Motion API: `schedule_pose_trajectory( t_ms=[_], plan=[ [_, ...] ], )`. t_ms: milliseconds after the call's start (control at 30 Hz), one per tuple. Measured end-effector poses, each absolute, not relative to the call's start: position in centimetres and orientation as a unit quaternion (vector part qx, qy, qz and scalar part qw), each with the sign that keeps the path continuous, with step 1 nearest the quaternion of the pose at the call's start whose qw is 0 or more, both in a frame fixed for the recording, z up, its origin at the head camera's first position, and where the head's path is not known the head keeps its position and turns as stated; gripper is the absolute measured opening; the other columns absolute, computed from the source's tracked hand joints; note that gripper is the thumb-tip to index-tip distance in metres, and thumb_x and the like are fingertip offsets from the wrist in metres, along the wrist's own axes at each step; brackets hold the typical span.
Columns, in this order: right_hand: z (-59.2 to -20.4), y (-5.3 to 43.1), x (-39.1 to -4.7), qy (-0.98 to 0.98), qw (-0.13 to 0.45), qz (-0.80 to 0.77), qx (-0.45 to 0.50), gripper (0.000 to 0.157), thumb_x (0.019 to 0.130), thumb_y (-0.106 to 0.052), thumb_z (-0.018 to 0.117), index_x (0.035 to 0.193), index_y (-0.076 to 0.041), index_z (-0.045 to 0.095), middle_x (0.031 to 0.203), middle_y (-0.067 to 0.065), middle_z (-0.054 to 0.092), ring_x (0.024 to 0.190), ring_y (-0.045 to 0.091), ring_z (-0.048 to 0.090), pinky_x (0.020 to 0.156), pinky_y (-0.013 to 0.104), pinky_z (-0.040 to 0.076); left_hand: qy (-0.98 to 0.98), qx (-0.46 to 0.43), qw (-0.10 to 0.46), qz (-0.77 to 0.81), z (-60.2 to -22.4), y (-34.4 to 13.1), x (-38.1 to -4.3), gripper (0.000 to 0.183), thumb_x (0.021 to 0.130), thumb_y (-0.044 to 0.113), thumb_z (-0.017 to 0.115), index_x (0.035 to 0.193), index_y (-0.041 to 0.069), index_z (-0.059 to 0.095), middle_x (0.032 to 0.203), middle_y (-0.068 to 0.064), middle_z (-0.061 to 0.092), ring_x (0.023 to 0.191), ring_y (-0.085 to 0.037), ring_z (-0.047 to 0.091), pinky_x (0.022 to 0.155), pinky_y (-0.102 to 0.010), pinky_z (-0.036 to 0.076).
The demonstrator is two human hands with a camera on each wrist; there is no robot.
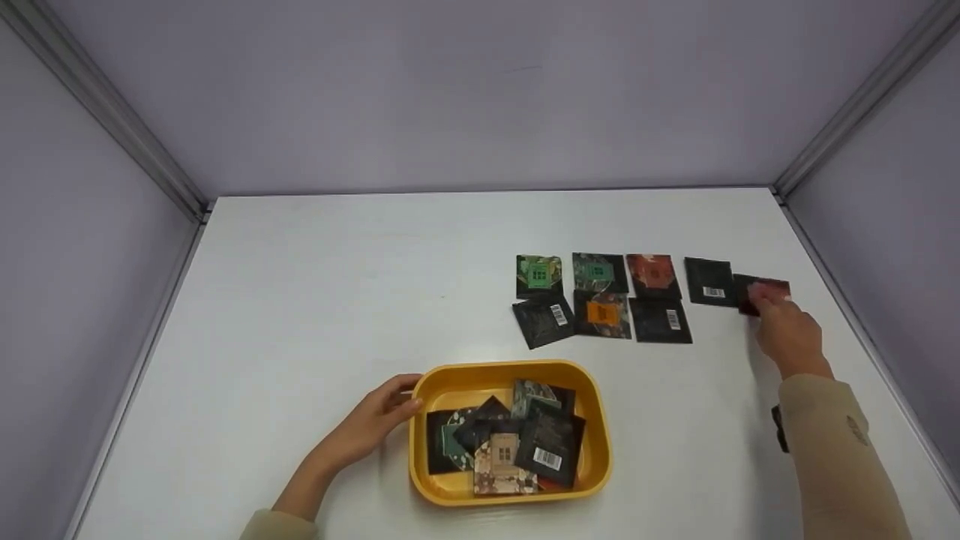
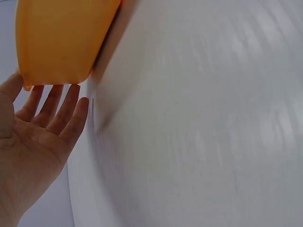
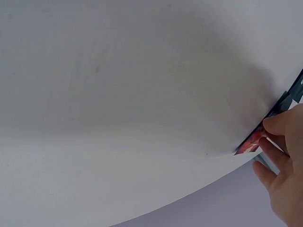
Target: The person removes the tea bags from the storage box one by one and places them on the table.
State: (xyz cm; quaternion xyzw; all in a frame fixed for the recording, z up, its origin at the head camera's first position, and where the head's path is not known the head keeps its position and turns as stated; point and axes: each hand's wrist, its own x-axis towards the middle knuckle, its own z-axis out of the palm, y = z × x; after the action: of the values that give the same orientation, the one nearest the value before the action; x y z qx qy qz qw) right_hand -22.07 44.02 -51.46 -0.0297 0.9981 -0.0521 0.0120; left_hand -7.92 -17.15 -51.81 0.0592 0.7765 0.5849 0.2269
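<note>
In the head view my right hand (image 1: 791,334) pinches a dark and red flat square sachet (image 1: 780,288) at the right end of the upper row. The right wrist view shows thumb and forefinger on that sachet (image 3: 252,142), which lies close to the table surface. My left hand (image 1: 371,420) holds the left side of a yellow plastic tray (image 1: 511,501), thumb at the rim and fingers against the outer wall. Several sachets, such as a beige patterned one (image 1: 504,457) and a black one with a barcode (image 1: 551,442), lie overlapping inside it.
Beyond the tray, sachets lie in two rows: a green one (image 1: 538,276), a dark green one (image 1: 600,272), a red one (image 1: 654,276) and black ones (image 1: 709,282) behind, an orange-labelled one (image 1: 603,313) in front. Pale panels (image 1: 480,97) enclose the white table (image 1: 300,285).
</note>
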Motion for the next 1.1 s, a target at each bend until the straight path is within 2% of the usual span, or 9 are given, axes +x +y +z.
schedule_pose_trajectory(
  t_ms=[100, 200, 300, 467, 600, 767, 967, 1100],
  plan=[
    [-51.7, 44.1, -22.1, 0.998, 0.019, -0.053, -0.033, 0.049, 0.094, 0.009, 0.048, 0.142, 0.009, 0.041, 0.141, 0.034, 0.041, 0.117, 0.058, 0.044, 0.091, 0.069, 0.041, 0.774, 0.060, 0.227, 0.588, -51.8, -17.2, -7.9, 0.048, 0.103, 0.033, 0.056, 0.145, 0.011, 0.047, 0.143, -0.010, 0.052, 0.130, -0.032, 0.050, 0.106, -0.048, 0.043],
    [-51.8, 44.2, -22.1, 0.998, 0.017, -0.056, -0.039, 0.047, 0.097, 0.008, 0.046, 0.143, 0.010, 0.039, 0.143, 0.034, 0.039, 0.119, 0.058, 0.042, 0.088, 0.070, 0.041, 0.773, 0.059, 0.227, 0.589, -52.0, -17.2, -8.0, 0.048, 0.103, 0.033, 0.056, 0.144, 0.011, 0.047, 0.144, -0.010, 0.051, 0.132, -0.032, 0.049, 0.107, -0.048, 0.043],
    [-51.8, 44.2, -22.0, 0.997, 0.008, -0.062, -0.038, 0.047, 0.096, 0.008, 0.046, 0.142, 0.010, 0.040, 0.142, 0.034, 0.040, 0.116, 0.059, 0.043, 0.087, 0.070, 0.041, 0.778, 0.056, 0.227, 0.583, -52.1, -17.2, -8.0, 0.048, 0.102, 0.034, 0.056, 0.144, 0.012, 0.047, 0.144, -0.009, 0.051, 0.132, -0.032, 0.049, 0.107, -0.048, 0.043],
    [-51.4, 43.3, -22.1, 0.996, -0.017, -0.080, -0.026, 0.042, 0.092, 0.011, 0.048, 0.134, 0.014, 0.047, 0.136, 0.036, 0.044, 0.116, 0.059, 0.044, 0.093, 0.069, 0.039, 0.777, 0.060, 0.227, 0.584, -52.1, -17.2, -8.0, 0.047, 0.102, 0.033, 0.056, 0.144, 0.012, 0.048, 0.144, -0.009, 0.051, 0.131, -0.031, 0.050, 0.106, -0.047, 0.044],
    [-51.0, 42.1, -22.4, 0.994, -0.055, -0.088, -0.038, 0.030, 0.089, 0.010, 0.051, 0.119, 0.016, 0.054, 0.122, 0.036, 0.052, 0.110, 0.056, 0.050, 0.090, 0.067, 0.042, 0.773, 0.065, 0.225, 0.589, -51.9, -17.3, -8.0, 0.047, 0.103, 0.032, 0.056, 0.144, 0.011, 0.048, 0.143, -0.010, 0.051, 0.130, -0.032, 0.051, 0.105, -0.047, 0.044],
    [-50.8, 40.7, -22.3, 0.984, -0.125, -0.073, -0.103, 0.020, 0.087, 0.008, 0.058, 0.106, 0.013, 0.061, 0.098, 0.031, 0.059, 0.090, 0.050, 0.059, 0.072, 0.062, 0.049, 0.771, 0.065, 0.227, 0.592, -51.8, -17.3, -8.0, 0.047, 0.103, 0.032, 0.056, 0.144, 0.011, 0.047, 0.144, -0.011, 0.050, 0.131, -0.032, 0.050, 0.105, -0.047, 0.044],
    [-50.5, 39.0, -21.8, 0.960, -0.197, -0.048, -0.191, 0.019, 0.080, 0.008, 0.065, 0.099, 0.008, 0.065, 0.087, 0.025, 0.064, 0.078, 0.044, 0.062, 0.059, 0.056, 0.050, 0.774, 0.063, 0.226, 0.588, -51.7, -17.2, -7.9, 0.047, 0.103, 0.032, 0.056, 0.144, 0.011, 0.047, 0.144, -0.010, 0.050, 0.131, -0.032, 0.050, 0.105, -0.048, 0.044],
    [-50.0, 37.8, -21.2, 0.941, -0.225, -0.047, -0.247, 0.017, 0.079, 0.009, 0.067, 0.096, 0.008, 0.066, 0.084, 0.023, 0.066, 0.077, 0.042, 0.064, 0.063, 0.054, 0.053, 0.769, 0.072, 0.228, 0.593, -51.9, -17.3, -8.0, 0.046, 0.103, 0.030, 0.055, 0.144, 0.010, 0.047, 0.143, -0.011, 0.052, 0.130, -0.032, 0.051, 0.105, -0.047, 0.044]
  ],
)
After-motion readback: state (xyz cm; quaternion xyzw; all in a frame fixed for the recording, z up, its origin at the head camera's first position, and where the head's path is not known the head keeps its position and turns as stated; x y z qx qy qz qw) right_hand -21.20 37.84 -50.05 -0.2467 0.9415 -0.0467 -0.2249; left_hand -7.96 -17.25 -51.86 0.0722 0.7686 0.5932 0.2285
